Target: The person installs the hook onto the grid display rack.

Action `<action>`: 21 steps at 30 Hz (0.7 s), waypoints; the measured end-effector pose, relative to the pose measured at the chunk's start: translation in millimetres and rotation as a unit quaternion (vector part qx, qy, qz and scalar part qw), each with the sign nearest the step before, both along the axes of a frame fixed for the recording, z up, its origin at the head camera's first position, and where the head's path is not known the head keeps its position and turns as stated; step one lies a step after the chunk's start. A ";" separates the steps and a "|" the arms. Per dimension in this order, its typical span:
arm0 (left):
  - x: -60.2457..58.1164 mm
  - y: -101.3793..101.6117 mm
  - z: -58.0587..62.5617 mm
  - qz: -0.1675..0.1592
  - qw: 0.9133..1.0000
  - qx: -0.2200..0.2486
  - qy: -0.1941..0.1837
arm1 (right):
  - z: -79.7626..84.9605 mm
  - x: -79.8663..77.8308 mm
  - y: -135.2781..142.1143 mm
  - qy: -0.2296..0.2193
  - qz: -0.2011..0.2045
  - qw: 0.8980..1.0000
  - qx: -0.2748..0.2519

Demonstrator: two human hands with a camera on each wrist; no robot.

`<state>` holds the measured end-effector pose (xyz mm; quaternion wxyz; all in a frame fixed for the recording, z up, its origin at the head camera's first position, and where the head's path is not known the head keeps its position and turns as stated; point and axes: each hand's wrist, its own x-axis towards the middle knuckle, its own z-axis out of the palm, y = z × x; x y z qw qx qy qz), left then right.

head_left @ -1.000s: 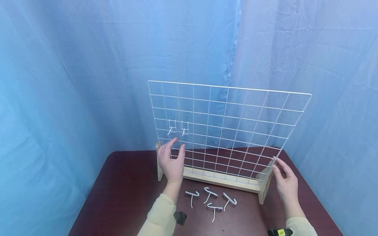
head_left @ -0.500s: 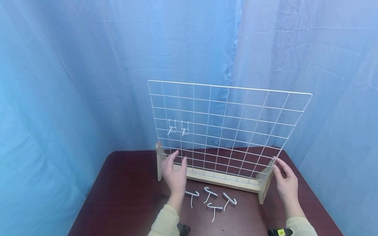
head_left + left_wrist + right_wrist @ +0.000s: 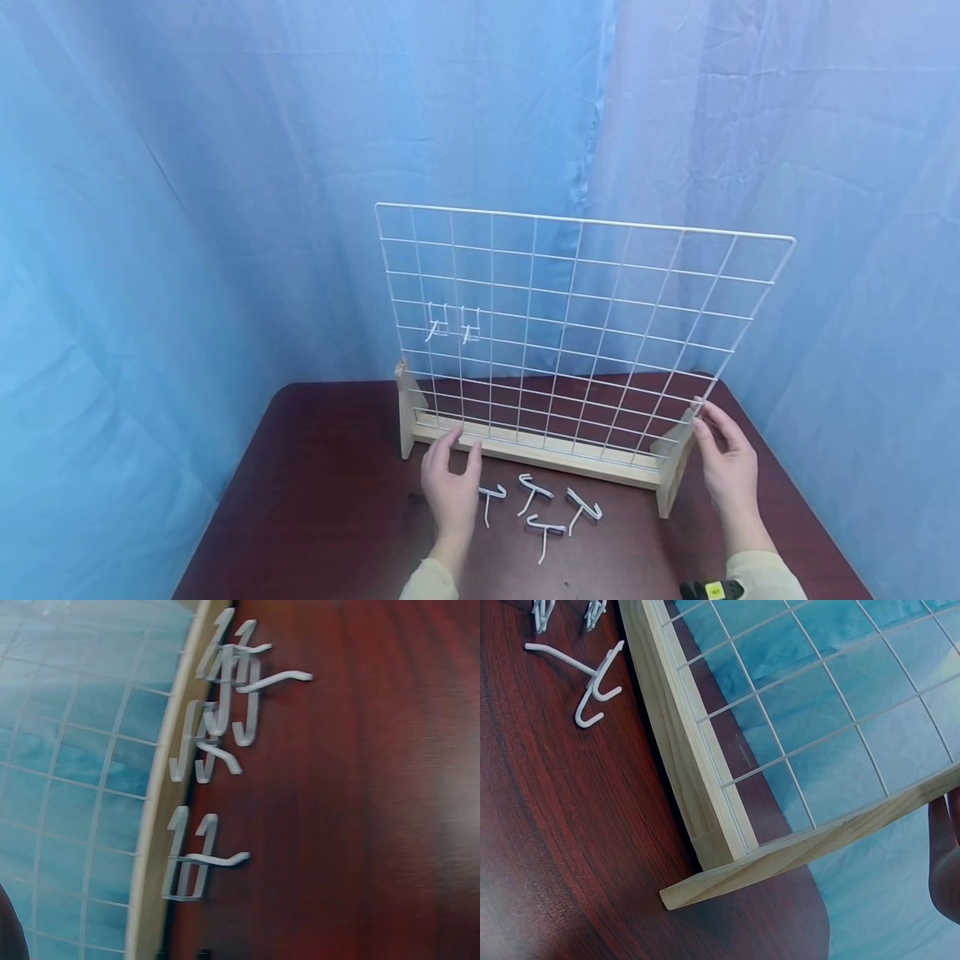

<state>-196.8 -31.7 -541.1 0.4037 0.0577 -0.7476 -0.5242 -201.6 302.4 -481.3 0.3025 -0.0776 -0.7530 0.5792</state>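
A white wire grid panel (image 3: 581,221) stands upright in a wooden stand (image 3: 540,454). Two white wire hooks, the left one (image 3: 435,332) beside the right one (image 3: 470,335), hang on its left part. My left hand (image 3: 452,500) holds nothing, thumb and fingers apart, just in front of the stand's base and left of the loose hooks. Several such hooks (image 3: 544,527) lie on the table, one partly hidden by that hand. My right hand (image 3: 731,475) pinches the stand's right end at the grid's edge; only part of its fingers (image 3: 946,877) shows in the right wrist view.
The dark red wood-grain table (image 3: 315,483) has a rounded far left corner. Blue curtains (image 3: 300,167) hang behind it and on both sides. The stand's wooden side panels, like the right one (image 3: 802,855), reach forward past the base.
My left hand has come down from just below the hung hooks to the stand's base, near the loose hooks. My right hand stays at the right end; the grid has barely shifted.
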 end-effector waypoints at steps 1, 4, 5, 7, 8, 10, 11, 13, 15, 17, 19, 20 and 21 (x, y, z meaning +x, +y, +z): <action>1.5 0.4 -3.5 -0.002 1.000 -0.003 -0.001 | 0.2 0.0 0.0 0.003 0.001 1.000 0.000; 6.1 1.3 -13.5 -0.007 1.000 -0.014 -0.006 | 0.4 0.1 -0.7 0.004 0.002 1.000 -0.001; 7.3 1.5 -16.9 -0.008 1.000 -0.018 -0.010 | -0.3 -0.4 -0.5 0.003 0.002 1.000 -0.002; 10.5 2.0 -22.6 -0.010 0.999 -0.025 -0.025 | -5.3 -3.4 2.5 -0.002 -0.001 1.000 -0.003; 12.0 2.1 -25.2 -0.011 0.999 -0.029 -0.033 | -8.8 -5.5 4.6 -0.006 -0.004 1.000 -0.002; 15.4 2.6 -30.0 -0.011 0.998 -0.036 -0.048 | -12.7 -8.2 7.2 -0.010 -0.008 1.000 -0.003; 17.0 2.9 -32.1 -0.010 0.998 -0.041 -0.052 | -14.9 -9.5 8.6 -0.014 -0.010 1.000 -0.002; 19.5 3.2 -36.0 -0.009 0.997 -0.050 -0.060 | -19.9 -12.2 12.0 -0.017 -0.011 1.000 0.000; 21.3 3.5 -40.1 -0.006 0.996 -0.058 -0.066 | -20.2 -12.1 12.2 -0.020 -0.013 1.000 0.005; 22.8 3.9 -43.8 -0.004 0.995 -0.066 -0.075 | -24.0 -13.9 14.6 -0.023 -0.016 1.000 0.010; 24.3 4.2 -47.5 -0.002 0.993 -0.072 -0.089 | -25.9 -14.5 15.6 -0.022 -0.019 0.999 0.014; 25.2 4.4 -49.1 -0.001 0.993 -0.075 -0.091 | -26.4 -14.2 15.7 -0.022 -0.020 0.999 0.018; 26.0 4.5 -50.9 -0.001 0.993 -0.078 -0.094 | -26.7 -14.2 16.1 -0.021 -0.020 0.999 0.020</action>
